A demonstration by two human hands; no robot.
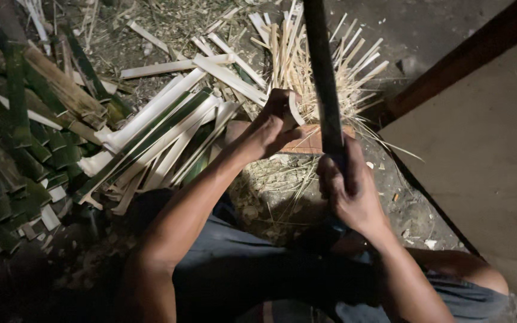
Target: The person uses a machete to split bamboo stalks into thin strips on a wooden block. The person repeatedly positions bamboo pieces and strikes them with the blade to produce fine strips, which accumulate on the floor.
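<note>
Blade (324,84) stands upright, long axis pointing away, right hand (348,191) clamped on it, left hand (273,122) gripping a bamboo strip (295,107).

Pretty dim shot overall. Light seemed to come from up top, hitting the pale bamboo strips (169,119) and the thin splints (306,66) hardest, so they looked almost washed out. The left edge and the bottom sank into near-black shadow. The long dark blade (324,78) was soft and a bit smeared. The wooden board (486,149) on the right stayed evenly lit, grainy though.
</note>
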